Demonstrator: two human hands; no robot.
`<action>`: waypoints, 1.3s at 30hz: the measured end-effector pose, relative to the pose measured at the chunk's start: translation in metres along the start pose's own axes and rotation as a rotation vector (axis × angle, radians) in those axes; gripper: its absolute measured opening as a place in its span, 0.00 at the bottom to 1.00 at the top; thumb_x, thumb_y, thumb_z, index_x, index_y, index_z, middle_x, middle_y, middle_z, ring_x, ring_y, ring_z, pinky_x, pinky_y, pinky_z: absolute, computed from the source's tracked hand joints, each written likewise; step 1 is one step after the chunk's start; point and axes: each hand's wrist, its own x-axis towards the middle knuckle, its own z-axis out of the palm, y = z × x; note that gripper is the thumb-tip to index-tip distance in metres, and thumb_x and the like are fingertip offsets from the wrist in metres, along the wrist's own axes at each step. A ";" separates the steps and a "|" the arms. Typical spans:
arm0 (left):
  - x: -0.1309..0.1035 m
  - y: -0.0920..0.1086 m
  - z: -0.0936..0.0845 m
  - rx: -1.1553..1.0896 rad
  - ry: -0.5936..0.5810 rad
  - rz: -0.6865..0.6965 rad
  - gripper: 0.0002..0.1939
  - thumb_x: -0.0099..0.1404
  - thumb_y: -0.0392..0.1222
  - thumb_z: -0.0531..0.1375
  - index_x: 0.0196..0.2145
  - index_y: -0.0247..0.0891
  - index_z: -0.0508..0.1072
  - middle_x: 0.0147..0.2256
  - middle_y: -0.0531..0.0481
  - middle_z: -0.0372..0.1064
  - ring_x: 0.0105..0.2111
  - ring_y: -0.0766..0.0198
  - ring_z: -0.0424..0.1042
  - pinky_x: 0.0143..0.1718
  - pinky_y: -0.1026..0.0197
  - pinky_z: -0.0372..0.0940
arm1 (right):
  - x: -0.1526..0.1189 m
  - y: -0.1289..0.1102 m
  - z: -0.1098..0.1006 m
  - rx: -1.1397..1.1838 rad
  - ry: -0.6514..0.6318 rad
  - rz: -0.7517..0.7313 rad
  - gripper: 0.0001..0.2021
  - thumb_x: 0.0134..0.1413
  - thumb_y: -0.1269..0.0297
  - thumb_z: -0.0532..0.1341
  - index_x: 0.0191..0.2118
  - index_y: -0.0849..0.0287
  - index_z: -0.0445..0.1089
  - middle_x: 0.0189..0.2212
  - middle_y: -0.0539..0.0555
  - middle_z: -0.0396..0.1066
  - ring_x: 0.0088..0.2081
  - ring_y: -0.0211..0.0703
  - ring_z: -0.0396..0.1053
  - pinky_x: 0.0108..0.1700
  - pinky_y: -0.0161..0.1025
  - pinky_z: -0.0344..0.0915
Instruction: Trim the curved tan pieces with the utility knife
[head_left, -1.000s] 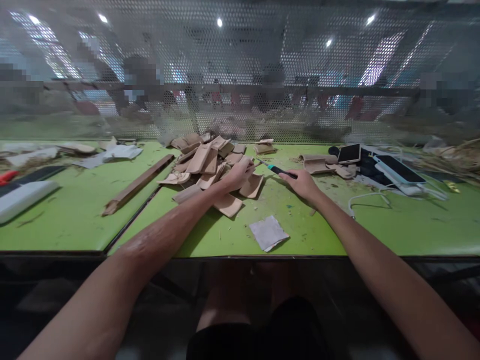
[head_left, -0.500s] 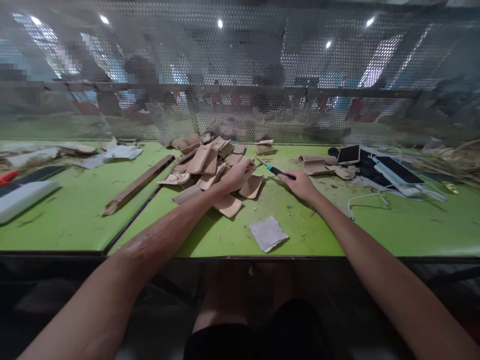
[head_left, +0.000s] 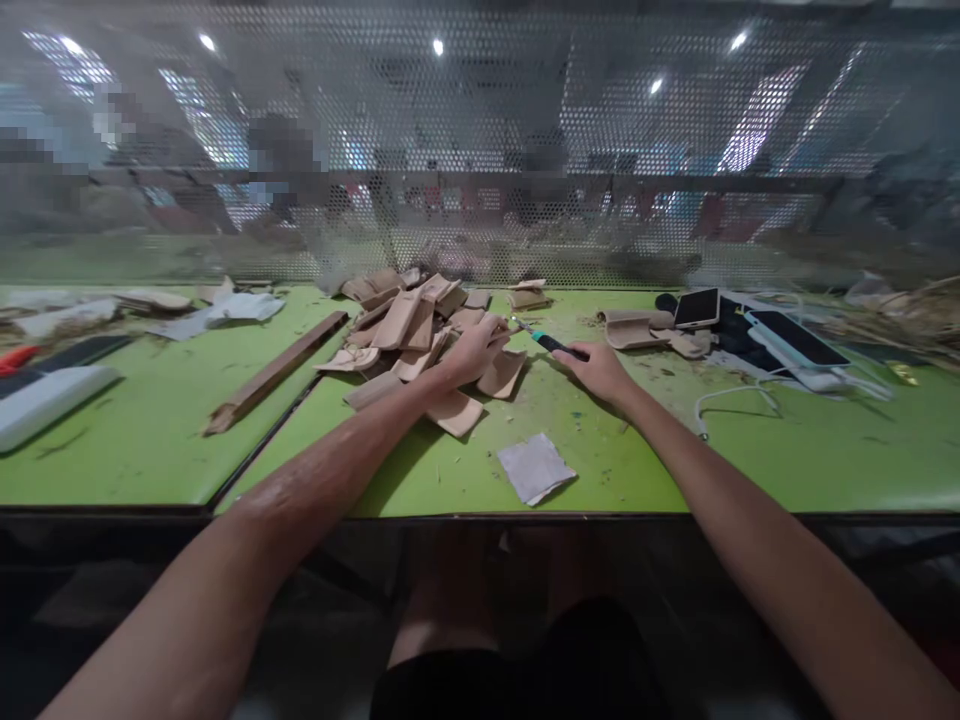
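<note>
My right hand is closed around the black and teal handle of a screwdriver-like tool. Its thin metal shaft points up and left toward my left fingers. My left hand has its fingers pinched together at the right side of a heap of curved, light-brown pieces that look like bamboo or wood. Whatever those fingers hold is too small and partly hidden to make out. One loose curved piece lies just below my left hand, and another sits under the wrist.
A long brown strip lies left, beside the table seam. Near the front edge is a folded grey sheet. To the right are a curved piece, two phones and a white cable. A perforated metal screen stands behind.
Both hands stay in nearly the same place. The tool's shaft and the left fingertips have shifted very slightly. The heap looks the same.
</note>
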 end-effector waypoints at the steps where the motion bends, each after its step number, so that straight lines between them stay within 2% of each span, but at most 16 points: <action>1: 0.000 -0.001 0.000 -0.005 -0.002 0.000 0.04 0.69 0.37 0.55 0.42 0.38 0.68 0.36 0.47 0.71 0.36 0.62 0.69 0.39 0.61 0.62 | -0.001 0.000 -0.001 0.019 -0.021 -0.001 0.25 0.55 0.41 0.57 0.34 0.62 0.76 0.25 0.54 0.71 0.27 0.42 0.62 0.29 0.39 0.52; 4: 0.000 -0.003 0.001 -0.021 -0.013 0.014 0.05 0.68 0.36 0.56 0.42 0.38 0.67 0.37 0.47 0.72 0.38 0.61 0.70 0.40 0.61 0.62 | -0.002 -0.001 -0.002 0.041 -0.050 0.003 0.25 0.54 0.41 0.59 0.36 0.62 0.77 0.25 0.54 0.72 0.27 0.43 0.63 0.29 0.39 0.53; 9: 0.000 -0.002 0.000 0.041 -0.007 0.005 0.04 0.68 0.37 0.56 0.41 0.39 0.68 0.34 0.48 0.71 0.35 0.61 0.68 0.37 0.60 0.61 | 0.002 0.002 -0.001 -0.062 0.053 0.039 0.25 0.55 0.42 0.58 0.30 0.62 0.76 0.23 0.55 0.69 0.27 0.44 0.62 0.29 0.40 0.51; 16: -0.001 0.001 -0.001 0.048 -0.035 0.005 0.06 0.69 0.37 0.56 0.43 0.39 0.68 0.36 0.46 0.72 0.36 0.59 0.69 0.38 0.59 0.61 | -0.002 -0.003 -0.002 0.051 -0.078 0.022 0.25 0.54 0.41 0.60 0.36 0.62 0.78 0.26 0.57 0.73 0.25 0.42 0.62 0.28 0.39 0.53; 23: 0.000 -0.002 0.000 0.052 -0.027 0.012 0.05 0.68 0.38 0.56 0.42 0.38 0.68 0.33 0.47 0.70 0.35 0.59 0.68 0.36 0.59 0.60 | 0.002 0.003 -0.001 -0.048 0.041 0.056 0.25 0.55 0.41 0.58 0.30 0.62 0.75 0.23 0.55 0.69 0.26 0.44 0.62 0.29 0.40 0.52; 30: 0.001 -0.004 0.002 0.021 -0.004 0.003 0.05 0.70 0.41 0.54 0.40 0.39 0.68 0.33 0.49 0.70 0.33 0.62 0.68 0.35 0.61 0.59 | -0.002 -0.001 -0.002 0.066 -0.057 0.020 0.25 0.54 0.40 0.59 0.33 0.61 0.76 0.25 0.55 0.71 0.25 0.41 0.61 0.29 0.39 0.52; 35: 0.002 -0.005 0.004 0.035 -0.008 -0.030 0.07 0.71 0.43 0.54 0.38 0.38 0.69 0.31 0.49 0.70 0.31 0.62 0.67 0.33 0.61 0.58 | 0.000 -0.002 -0.002 0.026 -0.025 0.060 0.24 0.54 0.41 0.58 0.31 0.61 0.75 0.23 0.54 0.69 0.25 0.42 0.61 0.29 0.40 0.52; 39: 0.002 -0.006 0.005 0.055 -0.009 -0.031 0.08 0.71 0.43 0.54 0.37 0.38 0.70 0.30 0.49 0.70 0.31 0.62 0.67 0.34 0.60 0.58 | 0.001 0.002 -0.002 0.015 -0.031 0.031 0.24 0.54 0.42 0.58 0.30 0.61 0.75 0.24 0.55 0.70 0.26 0.42 0.62 0.29 0.40 0.52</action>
